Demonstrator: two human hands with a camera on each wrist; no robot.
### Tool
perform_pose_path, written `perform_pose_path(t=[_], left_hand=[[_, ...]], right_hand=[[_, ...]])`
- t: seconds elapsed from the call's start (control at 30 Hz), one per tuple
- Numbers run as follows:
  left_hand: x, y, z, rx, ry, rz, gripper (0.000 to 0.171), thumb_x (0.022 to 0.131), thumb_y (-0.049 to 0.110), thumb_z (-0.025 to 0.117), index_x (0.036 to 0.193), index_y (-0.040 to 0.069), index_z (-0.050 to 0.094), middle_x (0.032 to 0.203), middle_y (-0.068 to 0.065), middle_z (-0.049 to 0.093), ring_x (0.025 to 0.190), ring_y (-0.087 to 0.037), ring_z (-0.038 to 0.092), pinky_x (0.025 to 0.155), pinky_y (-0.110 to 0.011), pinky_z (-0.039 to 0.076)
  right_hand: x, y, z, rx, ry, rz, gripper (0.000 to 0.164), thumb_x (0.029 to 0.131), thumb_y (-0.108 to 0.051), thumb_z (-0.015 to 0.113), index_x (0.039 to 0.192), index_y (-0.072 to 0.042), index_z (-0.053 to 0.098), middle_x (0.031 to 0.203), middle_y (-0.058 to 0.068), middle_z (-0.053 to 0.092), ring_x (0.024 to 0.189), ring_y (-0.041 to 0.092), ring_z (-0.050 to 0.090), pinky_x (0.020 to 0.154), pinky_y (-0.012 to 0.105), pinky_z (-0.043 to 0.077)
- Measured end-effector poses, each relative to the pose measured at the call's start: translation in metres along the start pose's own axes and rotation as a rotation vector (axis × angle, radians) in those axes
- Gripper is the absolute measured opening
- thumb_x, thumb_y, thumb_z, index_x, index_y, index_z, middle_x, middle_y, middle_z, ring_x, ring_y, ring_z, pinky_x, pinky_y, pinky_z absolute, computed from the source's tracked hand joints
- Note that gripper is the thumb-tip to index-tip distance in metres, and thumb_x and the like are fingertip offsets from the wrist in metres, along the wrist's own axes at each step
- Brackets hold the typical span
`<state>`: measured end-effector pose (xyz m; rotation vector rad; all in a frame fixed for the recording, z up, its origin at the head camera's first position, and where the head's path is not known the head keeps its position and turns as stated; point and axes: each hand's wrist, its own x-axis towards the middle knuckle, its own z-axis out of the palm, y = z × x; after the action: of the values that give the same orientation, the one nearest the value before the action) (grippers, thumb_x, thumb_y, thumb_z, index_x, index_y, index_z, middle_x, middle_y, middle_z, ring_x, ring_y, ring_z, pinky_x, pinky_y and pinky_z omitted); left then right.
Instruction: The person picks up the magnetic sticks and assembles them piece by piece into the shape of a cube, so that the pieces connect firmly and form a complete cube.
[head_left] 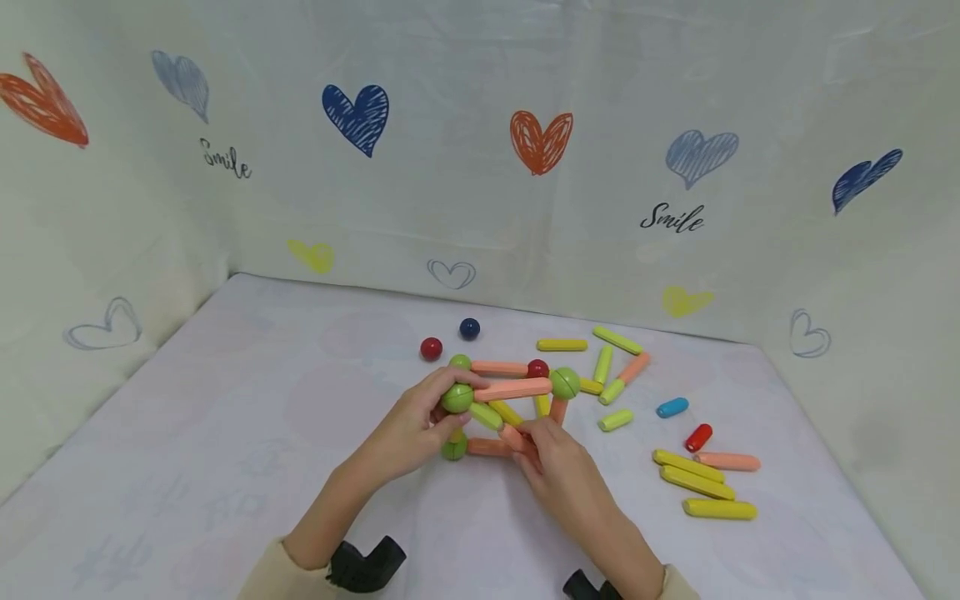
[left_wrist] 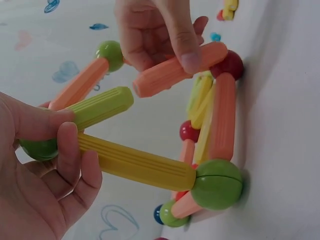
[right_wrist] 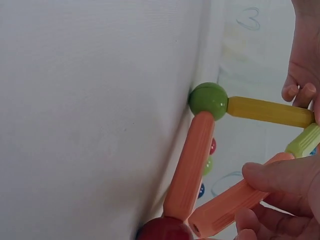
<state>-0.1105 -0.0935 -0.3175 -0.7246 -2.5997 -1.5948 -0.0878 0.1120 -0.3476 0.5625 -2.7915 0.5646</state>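
Observation:
A box-like frame of plastic rods and balls stands on the table. At its near upper left, my left hand holds a green ball and pinches a lime rod that slants from it. A yellow rod runs from beside that hand to the lower green ball. My right hand pinches a salmon rod between thumb and fingers. One end of it lies at the lime rod's free end, the other close by the lower red ball; whether they touch, I cannot tell.
A loose red ball and a dark blue ball lie behind the frame. To the right are scattered rods: yellow, lime, salmon, with short blue and red pieces. A printed cloth wall stands behind.

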Motion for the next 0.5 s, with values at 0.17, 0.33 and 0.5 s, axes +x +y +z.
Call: perform_pose_path(t=[0.17,0.33,0.5], left_hand=[[0.000,-0.001,-0.001,-0.024,-0.019,0.011,0.039,0.085,-0.003,0.059,0.117,0.019,0.054,0.104,-0.001,0.054,0.077,-0.017,0.047,0.065,-0.021,0.043],[-0.001,-0.002,-0.003,-0.053,-0.036,0.029,0.043,0.083,-0.007,0.058,0.116,0.020,0.054,0.103,-0.001,0.054,0.075,-0.017,0.047,0.064,-0.022,0.043],[-0.001,0.000,-0.004,-0.063,-0.051,0.017,0.036,0.087,0.006,0.061,0.117,0.023,0.053,0.097,0.001,0.052,0.072,-0.015,0.049,0.062,-0.022,0.045]], right_hand=[[0.006,-0.004,0.002,0.000,0.017,-0.007,0.026,0.077,-0.009,0.075,0.096,-0.007,0.058,0.087,0.001,0.058,0.071,0.010,0.053,0.065,0.026,0.050],[0.006,-0.004,-0.007,0.054,-0.041,0.073,0.028,0.080,-0.012,0.072,0.105,-0.007,0.061,0.093,0.001,0.062,0.072,0.010,0.054,0.065,0.024,0.052],[0.007,0.010,-0.033,0.144,-0.109,0.276,0.016,0.081,-0.014,0.071,0.096,-0.011,0.064,0.080,-0.003,0.062,0.066,0.009,0.050,0.058,0.018,0.045]])
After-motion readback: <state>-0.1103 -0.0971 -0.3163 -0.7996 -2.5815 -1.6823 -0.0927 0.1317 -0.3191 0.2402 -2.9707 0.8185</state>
